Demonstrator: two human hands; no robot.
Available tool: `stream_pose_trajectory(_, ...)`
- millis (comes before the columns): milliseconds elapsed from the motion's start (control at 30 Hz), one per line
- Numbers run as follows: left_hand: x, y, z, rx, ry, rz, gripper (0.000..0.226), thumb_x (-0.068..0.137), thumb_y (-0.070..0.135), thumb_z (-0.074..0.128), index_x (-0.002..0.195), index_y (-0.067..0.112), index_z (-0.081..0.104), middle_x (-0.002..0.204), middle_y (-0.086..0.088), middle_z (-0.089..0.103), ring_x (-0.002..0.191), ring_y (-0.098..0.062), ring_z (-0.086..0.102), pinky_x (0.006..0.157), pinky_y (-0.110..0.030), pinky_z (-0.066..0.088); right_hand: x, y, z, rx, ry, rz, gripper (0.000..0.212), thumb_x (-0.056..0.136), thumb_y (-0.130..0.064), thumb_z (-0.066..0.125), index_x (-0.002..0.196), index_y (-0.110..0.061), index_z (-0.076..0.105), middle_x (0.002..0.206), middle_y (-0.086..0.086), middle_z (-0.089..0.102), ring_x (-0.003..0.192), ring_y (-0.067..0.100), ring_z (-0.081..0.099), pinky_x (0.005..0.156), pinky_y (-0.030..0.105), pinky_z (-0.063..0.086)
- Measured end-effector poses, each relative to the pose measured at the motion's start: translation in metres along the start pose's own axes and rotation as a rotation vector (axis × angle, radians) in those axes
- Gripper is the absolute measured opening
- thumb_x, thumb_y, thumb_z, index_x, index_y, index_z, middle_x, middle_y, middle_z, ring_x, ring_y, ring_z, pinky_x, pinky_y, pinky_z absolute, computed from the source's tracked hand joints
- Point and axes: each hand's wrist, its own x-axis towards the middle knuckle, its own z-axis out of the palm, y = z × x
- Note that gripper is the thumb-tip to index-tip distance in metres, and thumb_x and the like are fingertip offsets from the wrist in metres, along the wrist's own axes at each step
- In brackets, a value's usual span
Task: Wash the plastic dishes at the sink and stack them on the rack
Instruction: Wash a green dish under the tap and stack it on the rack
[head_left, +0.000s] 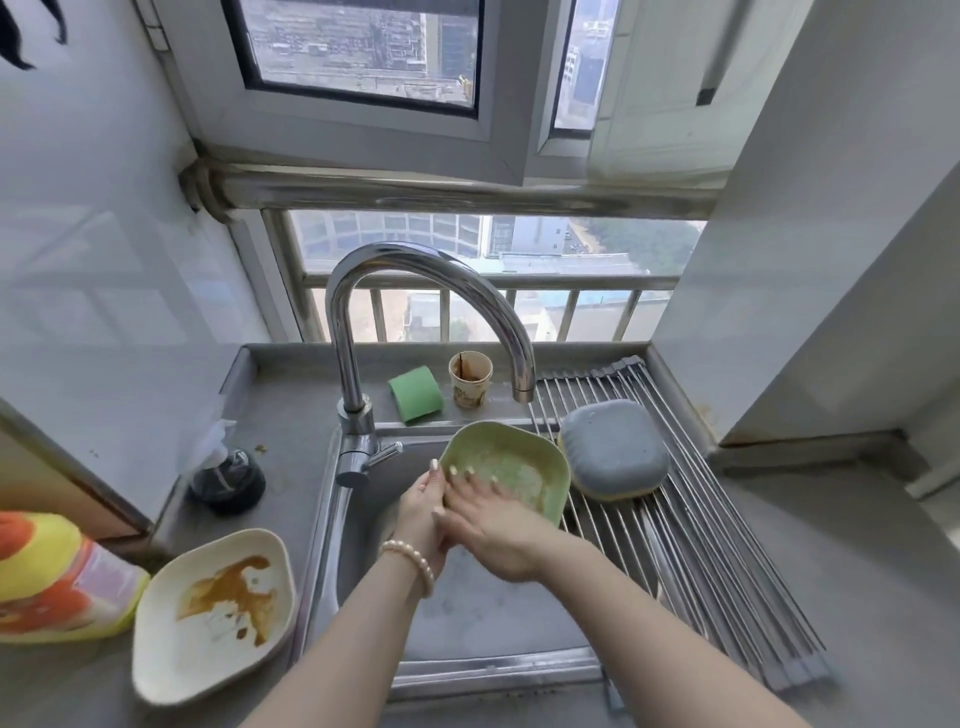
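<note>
The left hand (423, 501) grips the near-left rim of a pale green squarish plastic dish (511, 470), tilted over the steel sink (467, 613). The right hand (493, 525) lies spread flat inside it. On the rod rack (691, 525) to the right rests an upturned grey plastic dish (613, 449).

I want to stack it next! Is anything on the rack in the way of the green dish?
Yes. The grey dish lies upside down on the rack, right beside the green dish, atop something yellow. The rack's nearer bars are bare. Both hands are already on the green dish.
</note>
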Motion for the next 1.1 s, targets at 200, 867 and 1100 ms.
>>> stream_pose_trajectory(200,0.000,-0.005,0.000,0.043,-0.007,-0.039,0.037,0.103,0.037,0.035,0.096,0.014,0.064,0.083,-0.009,0.070,0.074,-0.027,0.065,0.073,-0.040,0.052,-0.010,0.034,-0.017,-0.219,-0.003,0.294,0.085,0.092,-0.068,0.009,0.153,-0.010,0.014,0.160,0.011,0.008,0.146,0.025,0.014,0.118,0.039,0.014)
stream_pose_trajectory(867,-0.006,0.011,-0.003,-0.281,-0.035,-0.089,0.033,0.103,0.036,0.033,0.102,0.015,0.058,0.092,-0.009,0.062,0.086,-0.023,0.059,0.081,-0.033,0.047,0.023,-0.012,0.012,0.517,0.025,-0.059,0.070,0.098,-0.057,0.023,0.152,-0.027,-0.010,0.160,0.002,0.001,0.147,0.019,0.001,0.119,0.030,0.001)
stream_pose_trajectory(1100,0.010,0.026,-0.018,-0.006,0.225,0.121,0.028,0.103,0.025,0.041,0.099,0.009,0.063,0.092,-0.013,0.068,0.085,-0.031,0.066,0.078,-0.047,0.056,0.004,0.024,0.028,-0.044,0.280,-0.207,0.033,0.091,-0.024,0.053,0.122,-0.027,0.061,0.117,0.001,0.067,0.106,0.029,0.060,0.087,0.038,0.049)
